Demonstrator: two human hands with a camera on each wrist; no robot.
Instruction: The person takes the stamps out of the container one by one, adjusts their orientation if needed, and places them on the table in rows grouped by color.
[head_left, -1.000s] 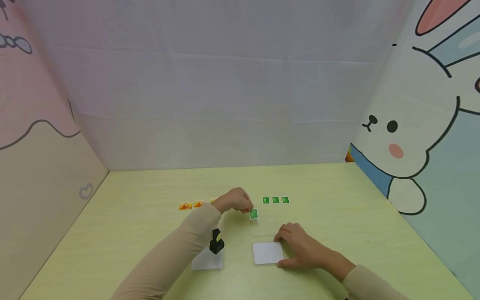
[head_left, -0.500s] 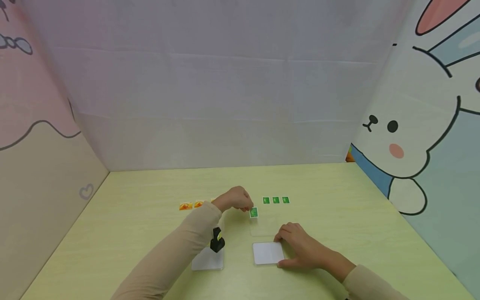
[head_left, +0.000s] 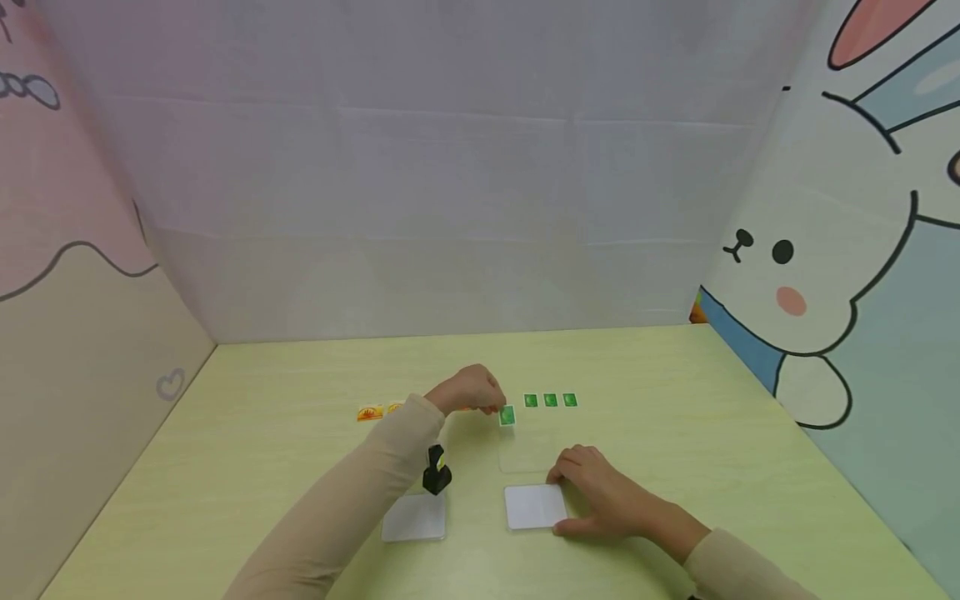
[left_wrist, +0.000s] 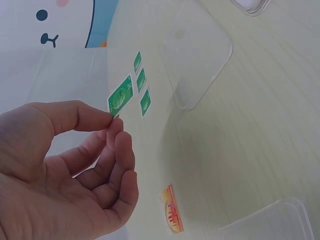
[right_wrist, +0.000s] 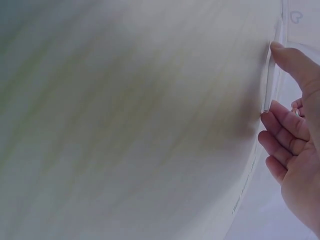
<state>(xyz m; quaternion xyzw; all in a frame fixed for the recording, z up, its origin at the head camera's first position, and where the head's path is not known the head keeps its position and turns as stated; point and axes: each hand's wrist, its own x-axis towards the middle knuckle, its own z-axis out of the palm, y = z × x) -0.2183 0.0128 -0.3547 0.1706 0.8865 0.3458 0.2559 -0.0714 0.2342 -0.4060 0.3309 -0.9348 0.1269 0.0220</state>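
My left hand (head_left: 471,389) pinches a small green postage stamp (head_left: 507,415) by its edge between thumb and fingertips. In the left wrist view that stamp (left_wrist: 120,96) is raised off the table, its printed face showing. Three more green stamps (head_left: 551,400) lie in a row just beyond it. Orange stamps (head_left: 370,413) form another row to the left, partly hidden behind my left arm. My right hand (head_left: 603,496) holds the right side of a flat clear plastic box (head_left: 536,507) with white inside, thumb at the near corner and fingers at the far one.
A clear plastic lid (left_wrist: 197,55) lies flat between the right-hand box and the green stamps. Another white-filled box (head_left: 413,518) sits to the left, partly under my left forearm. A second clear lid (left_wrist: 270,225) is beyond it. Printed walls (head_left: 780,250) enclose the table (head_left: 225,467).
My left hand has moved slightly up and away with the green stamp, toward the row of three. The right hand and the boxes stay where they were.
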